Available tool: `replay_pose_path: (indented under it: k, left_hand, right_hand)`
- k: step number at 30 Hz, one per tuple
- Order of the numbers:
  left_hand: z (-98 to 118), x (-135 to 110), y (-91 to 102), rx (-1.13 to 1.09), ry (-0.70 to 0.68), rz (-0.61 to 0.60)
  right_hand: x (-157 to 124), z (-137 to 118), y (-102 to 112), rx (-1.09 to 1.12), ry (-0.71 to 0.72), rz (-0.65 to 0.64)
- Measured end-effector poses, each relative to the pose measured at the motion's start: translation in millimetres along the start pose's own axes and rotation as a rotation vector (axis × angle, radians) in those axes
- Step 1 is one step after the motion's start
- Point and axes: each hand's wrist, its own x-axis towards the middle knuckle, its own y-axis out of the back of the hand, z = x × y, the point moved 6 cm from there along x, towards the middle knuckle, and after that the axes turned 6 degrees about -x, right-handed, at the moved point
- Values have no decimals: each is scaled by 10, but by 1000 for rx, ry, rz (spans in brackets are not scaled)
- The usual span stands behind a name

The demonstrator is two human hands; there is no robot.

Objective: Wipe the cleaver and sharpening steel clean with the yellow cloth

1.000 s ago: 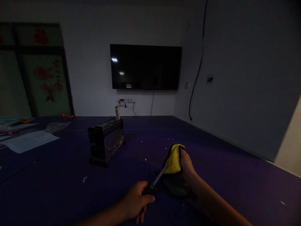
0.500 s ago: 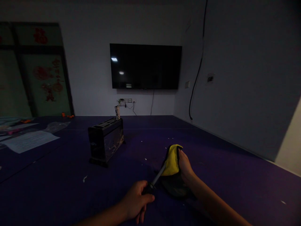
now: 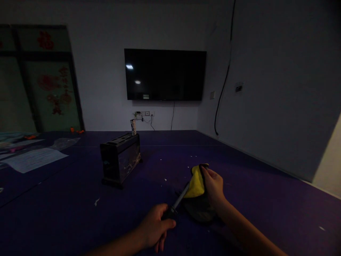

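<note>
My left hand [image 3: 157, 225] is closed around the dark handle of a black-handled rod [image 3: 182, 196], whose slim grey shaft slants up and to the right. A collar sits between handle and shaft; the kind of tool is too dim to tell. The shaft's far end goes into the folds of a yellow and dark grey cloth [image 3: 196, 185]. My right hand [image 3: 214, 183] pinches this cloth by its upper edge, and its grey side hangs below. To the left stands a black slotted block [image 3: 121, 160] with a patterned handle or cylinder [image 3: 133, 127] upright at its far end.
All this is on a wide purple-blue surface [image 3: 160, 170] with small white scraps. Papers [image 3: 37, 159] and clear plastic lie at the left, with small orange items [image 3: 80, 132] at the back. A television [image 3: 165, 75] and a hanging black cable [image 3: 223, 89] are on the walls.
My right hand has shifted its hold near the top of the cloth, the wrist turning and moving slightly right. My left hand and the rod are almost still.
</note>
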Motion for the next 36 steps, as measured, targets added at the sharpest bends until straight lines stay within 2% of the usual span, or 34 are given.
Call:
replay_pose_path:
  k: [11,21,28,36]
  left_hand:
    - [-37,0,17,25,-13,10]
    - [-10,-18,9,17,-15,7]
    - [-30,-8,9,7,-3,8]
    - [-46,12,19,-9,-6,-8]
  right_hand:
    - [70,-60,-53,7,82,-92]
    - [95,-71,58,-44,162,25]
    - [78,-46,16,-31,117,-3]
    - [55,51,-79,-6,-14,-88]
